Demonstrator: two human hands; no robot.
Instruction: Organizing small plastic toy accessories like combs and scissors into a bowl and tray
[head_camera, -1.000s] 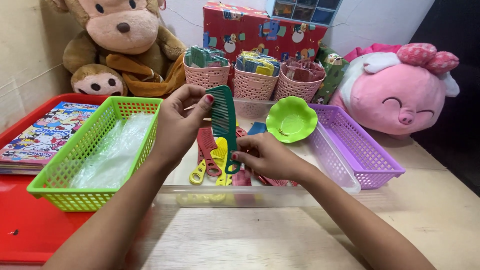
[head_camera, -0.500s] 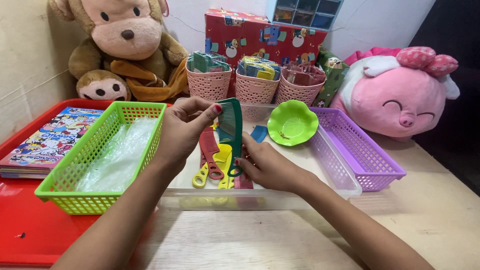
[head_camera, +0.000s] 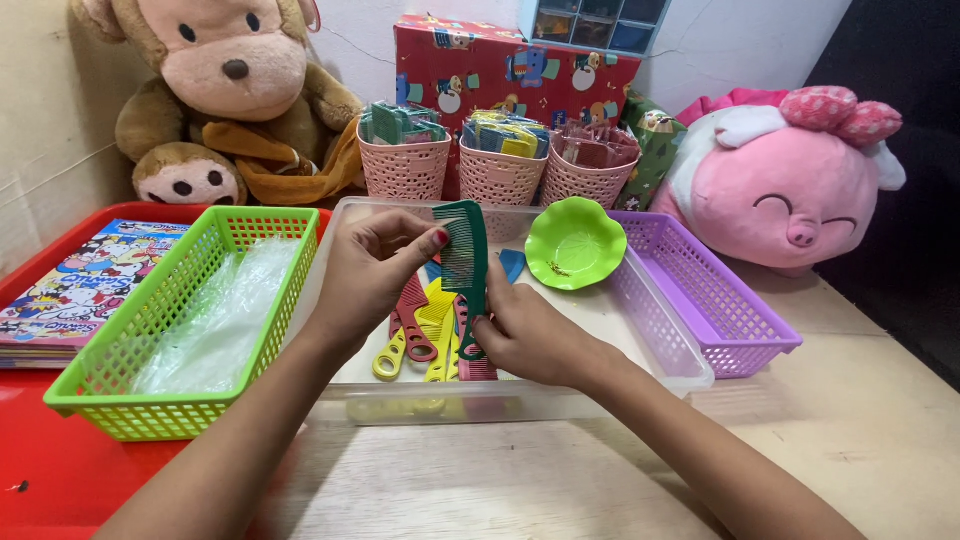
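So both hands are on 1 green comb (head_camera: 466, 262), held upright over the clear plastic tray (head_camera: 668, 340). The left hand (head_camera: 372, 272) has its fingers curled in, pinching the comb's top end by the teeth. The right hand (head_camera: 522, 335) is closed around the handle end lower down, knuckles facing the camera.

Right under the hands, inside the tray, there's a little pile of other combs: yellow combs (head_camera: 432, 322), red combs (head_camera: 412, 310), plus a blue one (head_camera: 512, 264) poking out behind. A lime green bowl (head_camera: 575, 243) sits at the tray's back right corner.

Left of the tray is a green basket (head_camera: 110, 360) with crinkly clear plastic bags (head_camera: 225, 315) inside, resting on a red tray (head_camera: 40, 470) next to a colourful book (head_camera: 70, 290). On the right, a purple basket (head_camera: 720, 300) touches the tray.

Further back on the worktop (head_camera: 880, 440): 3 pink baskets (head_camera: 500, 172) stuffed with packets, a monkey plush (head_camera: 235, 95), a pink pig plush (head_camera: 800, 185) and a red gift box (head_camera: 500, 70).
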